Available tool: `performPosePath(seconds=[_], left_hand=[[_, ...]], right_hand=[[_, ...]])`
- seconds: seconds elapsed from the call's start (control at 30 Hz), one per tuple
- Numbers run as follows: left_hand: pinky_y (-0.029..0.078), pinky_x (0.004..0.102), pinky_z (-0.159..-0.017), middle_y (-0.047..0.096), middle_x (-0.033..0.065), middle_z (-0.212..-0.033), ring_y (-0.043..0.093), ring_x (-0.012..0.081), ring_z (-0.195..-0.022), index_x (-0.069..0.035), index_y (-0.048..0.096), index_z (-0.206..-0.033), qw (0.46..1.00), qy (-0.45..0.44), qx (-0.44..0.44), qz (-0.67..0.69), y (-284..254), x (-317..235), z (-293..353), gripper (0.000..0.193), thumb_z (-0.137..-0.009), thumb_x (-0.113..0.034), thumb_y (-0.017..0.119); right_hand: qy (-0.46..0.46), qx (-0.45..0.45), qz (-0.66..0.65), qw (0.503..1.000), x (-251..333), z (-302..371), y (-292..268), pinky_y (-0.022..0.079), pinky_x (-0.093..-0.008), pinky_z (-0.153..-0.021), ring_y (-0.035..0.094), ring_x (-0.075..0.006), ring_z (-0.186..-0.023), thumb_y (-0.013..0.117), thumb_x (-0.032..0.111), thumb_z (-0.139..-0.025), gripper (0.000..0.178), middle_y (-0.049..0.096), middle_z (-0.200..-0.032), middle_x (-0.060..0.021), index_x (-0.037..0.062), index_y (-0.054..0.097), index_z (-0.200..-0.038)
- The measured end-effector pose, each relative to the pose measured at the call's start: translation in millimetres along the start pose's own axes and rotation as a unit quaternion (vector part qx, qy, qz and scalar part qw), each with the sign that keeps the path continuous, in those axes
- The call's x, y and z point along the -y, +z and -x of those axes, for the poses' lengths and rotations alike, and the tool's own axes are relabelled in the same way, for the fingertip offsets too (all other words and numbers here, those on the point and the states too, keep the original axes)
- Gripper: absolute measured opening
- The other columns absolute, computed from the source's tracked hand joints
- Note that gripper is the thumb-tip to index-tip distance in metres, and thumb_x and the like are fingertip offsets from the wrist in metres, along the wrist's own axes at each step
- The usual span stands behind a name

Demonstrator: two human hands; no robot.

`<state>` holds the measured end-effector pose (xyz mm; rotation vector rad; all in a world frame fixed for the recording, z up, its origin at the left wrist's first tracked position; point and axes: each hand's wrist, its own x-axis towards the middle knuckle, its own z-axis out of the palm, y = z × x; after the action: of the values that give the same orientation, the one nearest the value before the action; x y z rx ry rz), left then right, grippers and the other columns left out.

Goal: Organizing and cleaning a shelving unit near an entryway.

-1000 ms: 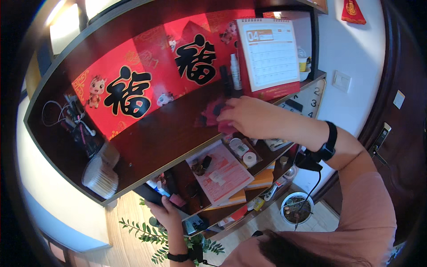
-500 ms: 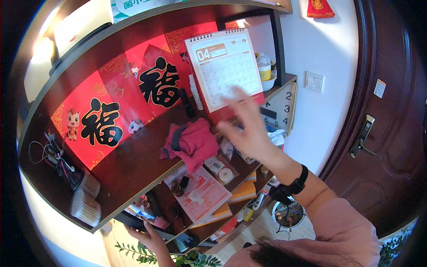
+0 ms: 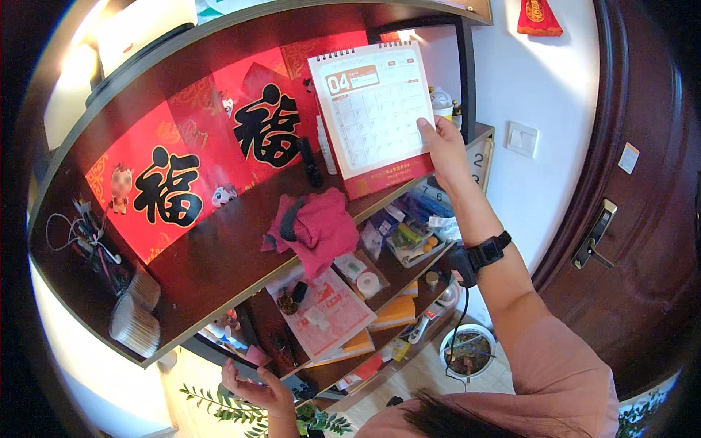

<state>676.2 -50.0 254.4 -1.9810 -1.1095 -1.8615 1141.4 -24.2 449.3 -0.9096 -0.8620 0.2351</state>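
A spiral-bound desk calendar (image 3: 380, 117) with a red base stands tilted on the upper shelf. My right hand (image 3: 444, 146) grips its right edge, thumb on the page and fingers behind, where I cannot see them. A crumpled pink cloth (image 3: 318, 230) with a dark band lies in front of the calendar, hanging over the shelf edge. Low at the front, near the edge of the lower shelf, my left hand (image 3: 259, 390) is held with its fingers apart and nothing in it. Behind the cloth stand a dark bottle-like item (image 3: 309, 164) and a white tube (image 3: 326, 146).
Red decorative sheets (image 3: 175, 190) cover the shelf's back. Tubs of cotton swabs (image 3: 135, 325) stand at the left end. Lower shelves hold papers (image 3: 328, 317), a tape roll (image 3: 367, 283) and a clear box (image 3: 412, 244). A potted plant (image 3: 467, 354) and a brown door (image 3: 642, 219) are at right.
My right hand has moved from in front of the calendar to its right edge and taken hold; the calendar is turned slightly. My left hand has shifted slightly right and down.
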Motion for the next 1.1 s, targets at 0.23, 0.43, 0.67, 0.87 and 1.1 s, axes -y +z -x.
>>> performPosePath(seconds=[0.23, 0.43, 0.67, 0.87, 1.1], left_hand=[[0.028, 0.0448, -0.103, 0.041, 0.0172, -0.125, 0.039, 0.0309, -0.118, 0.002, 0.034, -0.128, 0.999, 0.016, 0.017, -0.022, -16.3, 2.2, 4.2, 0.045, -0.094, -0.023, 0.050], [0.038, 0.0377, -0.090, 0.051, 0.0140, -0.107, 0.049, 0.0268, -0.099, 0.002, 0.047, -0.113, 0.990, -0.042, 0.077, 0.111, -30.3, -4.0, -0.4, 0.028, -0.090, -0.013, 0.050], [0.044, 0.0221, -0.061, 0.057, 0.0032, -0.072, 0.055, 0.0092, -0.066, 0.001, 0.059, -0.091, 0.871, -0.225, 0.303, 0.313, -26.6, -9.4, 11.2, 0.010, -0.090, -0.006, 0.052], [0.046, 0.0234, -0.065, 0.063, 0.0053, -0.077, 0.058, 0.0107, -0.070, 0.002, 0.060, -0.100, 0.656, -0.374, 0.470, 0.457, -1.2, -51.0, 51.7, 0.023, -0.096, -0.018, 0.049], [0.048, 0.0259, -0.073, 0.062, 0.0051, -0.104, 0.060, 0.0126, -0.089, -0.003, 0.039, -0.133, 0.577, -0.404, 0.475, 0.527, -6.9, -108.7, 106.4, 0.042, -0.094, -0.012, 0.051]], right_hand=[[-0.105, -0.112, -0.057, 0.987, 42.4, 31.3, 3.8, 0.046, -0.0278, -0.081, 0.058, -0.0144, -0.090, 0.056, 0.020, -0.093, 0.030, 0.063, -0.102, -0.0113, -0.0043, 0.054, -0.111], [-0.126, -0.204, -0.054, 0.969, 85.1, 118.7, -65.8, 0.044, -0.0284, -0.088, 0.056, -0.0166, -0.099, 0.055, 0.020, -0.094, 0.039, 0.060, -0.110, -0.0136, -0.0086, 0.049, -0.120], [0.039, -0.190, -0.007, 0.981, 59.9, 261.7, -132.1, 0.045, -0.0308, -0.089, 0.057, -0.0165, -0.099, 0.048, 0.020, -0.097, 0.031, 0.060, -0.111, -0.0103, -0.0048, 0.053, -0.114], [0.193, -0.149, 0.039, 0.969, 12.7, 349.2, -131.3, 0.048, -0.0253, -0.066, 0.058, -0.0099, -0.071, 0.055, 0.021, -0.094, 0.024, 0.065, -0.085, -0.0043, -0.0017, 0.062, -0.094], [0.328, -0.023, 0.103, 0.939, -37.5, 382.0, -127.6, 0.048, -0.0249, -0.065, 0.058, -0.0114, -0.069, 0.058, 0.028, -0.093, 0.035, 0.065, -0.085, -0.0071, -0.0067, 0.061, -0.098]])
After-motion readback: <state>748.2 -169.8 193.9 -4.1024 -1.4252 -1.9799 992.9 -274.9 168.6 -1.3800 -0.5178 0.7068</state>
